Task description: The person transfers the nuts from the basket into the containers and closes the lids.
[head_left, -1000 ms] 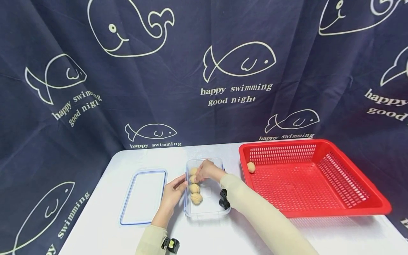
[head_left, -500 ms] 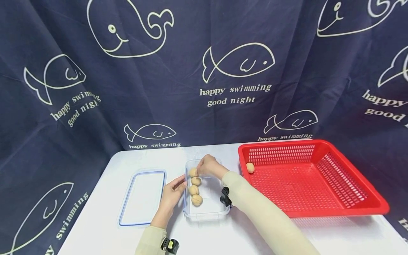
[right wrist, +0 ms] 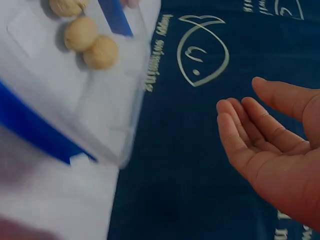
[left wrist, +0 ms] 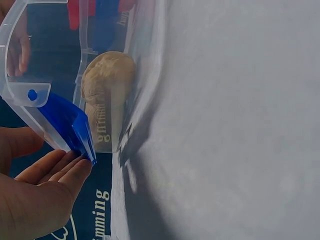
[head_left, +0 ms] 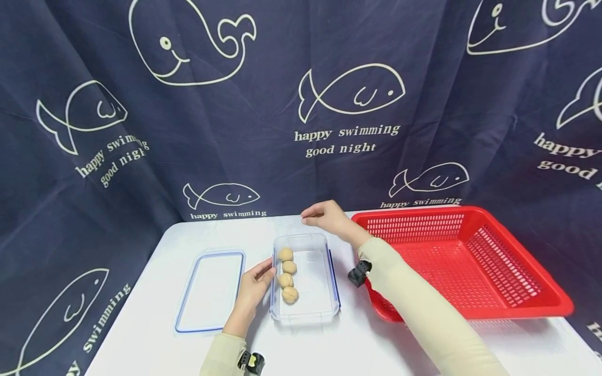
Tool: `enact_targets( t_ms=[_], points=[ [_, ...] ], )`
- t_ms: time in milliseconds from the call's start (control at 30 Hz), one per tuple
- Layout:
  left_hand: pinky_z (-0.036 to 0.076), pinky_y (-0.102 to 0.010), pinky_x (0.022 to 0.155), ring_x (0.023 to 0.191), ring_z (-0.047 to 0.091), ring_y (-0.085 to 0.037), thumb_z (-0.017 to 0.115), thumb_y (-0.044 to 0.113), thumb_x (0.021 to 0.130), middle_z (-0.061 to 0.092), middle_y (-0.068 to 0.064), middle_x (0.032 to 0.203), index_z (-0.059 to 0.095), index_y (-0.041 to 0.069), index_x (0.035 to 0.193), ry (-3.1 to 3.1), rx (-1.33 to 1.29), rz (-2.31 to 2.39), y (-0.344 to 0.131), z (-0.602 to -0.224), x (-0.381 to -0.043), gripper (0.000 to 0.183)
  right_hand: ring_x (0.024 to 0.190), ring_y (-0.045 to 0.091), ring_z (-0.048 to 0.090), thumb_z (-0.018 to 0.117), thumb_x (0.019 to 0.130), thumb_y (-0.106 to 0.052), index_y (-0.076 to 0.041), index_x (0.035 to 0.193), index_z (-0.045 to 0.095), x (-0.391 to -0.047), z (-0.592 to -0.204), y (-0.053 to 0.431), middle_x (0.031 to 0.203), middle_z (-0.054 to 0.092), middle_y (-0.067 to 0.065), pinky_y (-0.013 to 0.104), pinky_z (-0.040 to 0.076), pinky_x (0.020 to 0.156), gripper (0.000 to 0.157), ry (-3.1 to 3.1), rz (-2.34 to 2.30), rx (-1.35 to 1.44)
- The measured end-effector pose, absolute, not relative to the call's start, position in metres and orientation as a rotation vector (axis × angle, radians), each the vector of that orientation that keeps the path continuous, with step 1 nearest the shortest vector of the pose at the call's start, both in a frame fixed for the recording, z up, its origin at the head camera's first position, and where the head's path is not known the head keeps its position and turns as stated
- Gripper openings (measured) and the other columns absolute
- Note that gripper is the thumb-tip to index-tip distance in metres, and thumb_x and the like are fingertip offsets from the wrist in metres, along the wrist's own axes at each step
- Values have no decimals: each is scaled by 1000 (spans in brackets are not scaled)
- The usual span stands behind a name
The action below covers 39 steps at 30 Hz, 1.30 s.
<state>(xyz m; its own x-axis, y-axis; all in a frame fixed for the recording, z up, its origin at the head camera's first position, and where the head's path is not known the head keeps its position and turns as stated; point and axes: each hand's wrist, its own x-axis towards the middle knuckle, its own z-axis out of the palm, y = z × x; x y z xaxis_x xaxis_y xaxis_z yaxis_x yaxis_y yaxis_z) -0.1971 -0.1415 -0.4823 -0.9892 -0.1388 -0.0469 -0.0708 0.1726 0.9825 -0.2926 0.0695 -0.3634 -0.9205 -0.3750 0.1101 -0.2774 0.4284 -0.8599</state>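
Note:
A clear plastic food container (head_left: 312,315) with blue side latches stands uncovered on the table. Along its left wall lies a row of several walnuts (head_left: 289,267), also seen as tan walnuts (right wrist: 80,34) in the right wrist view. My left hand (head_left: 254,286) rests against the container's left side, its fingertips touching the hanging blue latch (left wrist: 70,125) in the left wrist view. Beyond the container's back right corner, my right hand (head_left: 331,216) is raised in the air with loosely bent fingers. Nothing lies between its thumb and fingers (right wrist: 232,132).
A clear lid (head_left: 209,292) with a blue seal lies left of the container. A large red perforated basket (head_left: 470,313) stands on the right, its left part covered by my right sleeve (head_left: 418,297). Behind the table (head_left: 155,313) hangs a dark blue curtain (head_left: 282,167) with fish drawings.
My right hand has let go of the rearmost walnut, risen out of the container and moved back and right. The walnuts now form a row. The left hand has stayed put.

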Motion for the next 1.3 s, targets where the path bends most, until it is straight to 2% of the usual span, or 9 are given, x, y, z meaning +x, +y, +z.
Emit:
enact_targets(
  t_ms=[200, 400, 667, 767, 867, 967, 1300],
  points=[
    [41, -34, 95, 110, 52, -24, 58, 18, 85, 56, -12, 119, 54, 7, 120, -2367, 210, -1966, -142, -483, -198, 36, 87, 15, 62, 67, 78, -17, -7, 99, 66, -292, -352, 100, 96, 66, 6, 30, 51, 79, 22, 2581, -1545, -584],
    [41, -35, 95, 110, 51, -25, 58, 18, 85, 55, -12, 119, 54, 7, 120, -2365, 202, -1973, -142, -484, -198, 37, 87, 15, 62, 67, 78, -17, -9, 101, 66, -291, -351, 132, 96, 66, 6, 32, 51, 81, 24, 2612, -1547, -580],
    [41, -34, 95, 110, 52, -25, 59, 16, 85, 56, -12, 119, 55, 8, 119, -2358, 223, -1972, -142, -483, -198, 36, 87, 13, 60, 67, 79, -21, -6, 106, 63, -287, -353, 171, 100, 65, 9, 20, 49, 76, 31, 2614, -1586, -501],
    [41, -34, 95, 110, 52, -25, 58, 16, 85, 55, -12, 119, 54, 7, 120, -2358, 221, -1980, -142, -482, -197, 36, 91, 14, 58, 67, 79, -25, -7, 108, 62, -288, -359, 185, 102, 64, 10, 21, 47, 79, 34, 2616, -1583, -472],
    [41, -34, 95, 110, 52, -25, 58, 17, 85, 55, -12, 120, 54, 7, 120, -2362, 226, -1986, -143, -483, -197, 37, 94, 15, 56, 66, 79, -25, -7, 109, 61, -289, -367, 196, 104, 64, 9, 27, 46, 83, 35, 2627, -1574, -405],
    [41, -34, 95, 110, 51, -25, 58, 19, 85, 55, -12, 120, 54, 7, 120, -2366, 228, -1987, -143, -484, -197, 37, 91, 12, 56, 66, 79, -24, -4, 110, 61, -293, -379, 205, 103, 64, 11, 29, 45, 82, 37, 2650, -1558, -348],
    [41, -35, 95, 111, 51, -26, 58, 18, 85, 55, -13, 120, 53, 7, 120, -2369, 208, -1975, -143, -484, -198, 37, 84, 6, 55, 66, 79, -19, 1, 109, 61, -301, -407, 223, 102, 64, 14, 19, 46, 74, 36, 2621, -1520, -228]
  ],
)
